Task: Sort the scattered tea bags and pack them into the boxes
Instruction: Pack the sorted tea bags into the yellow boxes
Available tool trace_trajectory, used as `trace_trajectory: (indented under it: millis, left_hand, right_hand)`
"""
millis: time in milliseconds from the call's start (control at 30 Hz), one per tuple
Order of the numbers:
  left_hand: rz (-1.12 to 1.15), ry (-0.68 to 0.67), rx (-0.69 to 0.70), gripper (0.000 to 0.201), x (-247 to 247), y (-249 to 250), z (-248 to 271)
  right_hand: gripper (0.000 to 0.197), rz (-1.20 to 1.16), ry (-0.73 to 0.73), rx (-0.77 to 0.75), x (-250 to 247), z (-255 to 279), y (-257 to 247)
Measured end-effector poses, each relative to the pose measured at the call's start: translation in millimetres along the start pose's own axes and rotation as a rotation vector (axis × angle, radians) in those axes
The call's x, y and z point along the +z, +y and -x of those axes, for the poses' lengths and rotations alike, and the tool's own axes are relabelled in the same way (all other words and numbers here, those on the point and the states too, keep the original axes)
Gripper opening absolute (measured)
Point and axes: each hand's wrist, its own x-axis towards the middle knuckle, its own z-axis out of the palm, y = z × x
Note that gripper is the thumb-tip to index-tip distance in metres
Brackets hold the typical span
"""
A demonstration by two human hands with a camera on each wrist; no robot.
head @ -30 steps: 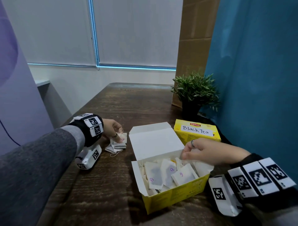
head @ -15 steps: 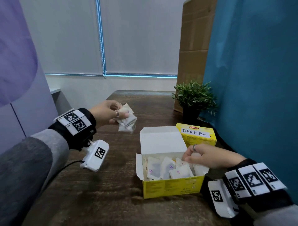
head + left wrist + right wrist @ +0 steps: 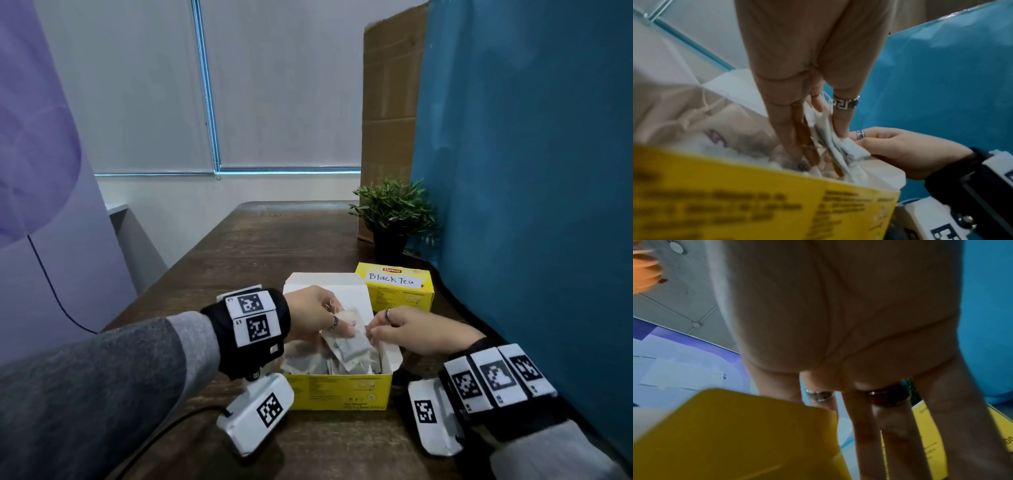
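An open yellow tea box [image 3: 342, 390] [image 3: 756, 203] [image 3: 735, 434] stands on the table in front of me, white lid flap up, with several white tea bags [image 3: 305, 363] [image 3: 725, 138] lying inside. My left hand [image 3: 337, 330] [image 3: 818, 129] pinches a small bundle of tea bags [image 3: 349, 346] [image 3: 836, 146] just above the box's opening, its lower end among the packed bags. My right hand [image 3: 371, 330] [image 3: 865, 142] [image 3: 869, 426] comes from the right, curled fingertips pinching the bundle's right edge. A closed yellow box labelled "Black Tea" [image 3: 394, 284] [image 3: 927, 426] stands behind, to the right.
A potted plant [image 3: 394, 212] stands behind the closed box, against a cardboard sheet [image 3: 387, 120]. A blue partition [image 3: 531, 171] walls off the right side. The dark wooden table [image 3: 274, 246] runs away from me; a purple panel [image 3: 41, 171] is on the left.
My left hand lifted the bundle of tea bags off the table at the left and carried it right, over the open box. My right hand left the box's right edge for the bundle.
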Motion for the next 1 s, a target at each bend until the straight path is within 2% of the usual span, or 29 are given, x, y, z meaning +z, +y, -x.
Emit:
trace_trajectory:
  millis: [133, 233, 400, 467, 533, 567, 633, 700, 767, 833, 900, 933, 1000]
  left_hand:
    - [-0.232, 0.103, 0.028, 0.027, -7.8, 2.5, 3.8]
    - [-0.226, 0.052, 0.036, 0.030, -18.8, 1.9, 8.7]
    - [-0.214, 0.098, 0.065, 0.024, -34.1, -0.6, 15.7]
    - [-0.193, 0.085, 0.053, 0.022, -38.8, -3.1, 18.6]
    - [-0.245, 0.048, 0.027, 0.021, -42.0, -6.9, 21.1]
    - [-0.296, 0.027, 0.003, 0.021, -42.6, -8.9, 22.0]
    - [-0.444, -0.010, -0.042, 0.018, -40.7, -12.8, 22.8]
    - [-0.652, -0.029, -0.047, 0.022, -37.5, -15.9, 21.9]
    - [-0.869, -0.025, -0.052, 0.025, -34.0, -15.6, 22.0]
    - [-0.994, 0.006, -0.081, 0.016, -32.3, -12.2, 24.0]
    - [-1.066, 0.046, -0.111, 0.029, -33.2, -10.5, 24.2]
    - [-1.110, 0.067, -0.112, 0.033, -34.0, -10.7, 23.4]
    - [-1.183, 0.122, -0.087, 0.032, -34.9, -11.8, 20.9]
  right_hand:
    - [0.026, -0.032, -0.005, -0.007, 0.2, 0.3, 0.3]
    - [0.028, -0.055, -0.037, -0.018, -0.6, -0.6, 1.6]
    - [0.031, -0.065, -0.043, -0.036, 1.5, -1.4, 3.9]
    - [0.023, -0.061, -0.042, -0.033, 1.8, -0.6, 2.9]
    - [0.028, -0.052, -0.044, -0.031, 1.7, 1.3, 0.4]
    - [0.029, -0.048, -0.041, -0.030, 1.5, 2.5, -1.1]
    - [0.016, -0.054, -0.036, -0.017, 1.8, 2.7, -2.9]
    - [0.020, -0.039, -0.036, -0.017, 2.0, -0.2, -2.4]
    - [0.015, -0.030, -0.039, -0.026, 2.5, -1.7, -4.0]
    - [0.023, -0.017, -0.045, -0.027, 3.2, -5.6, -3.3]
    - [0.030, -0.004, -0.078, -0.033, 4.7, -10.5, -3.8]
    - [0.041, -0.004, -0.101, -0.039, 5.4, -12.7, -4.9]
    - [0.059, 0.004, -0.139, -0.044, 6.0, -15.9, -5.6]
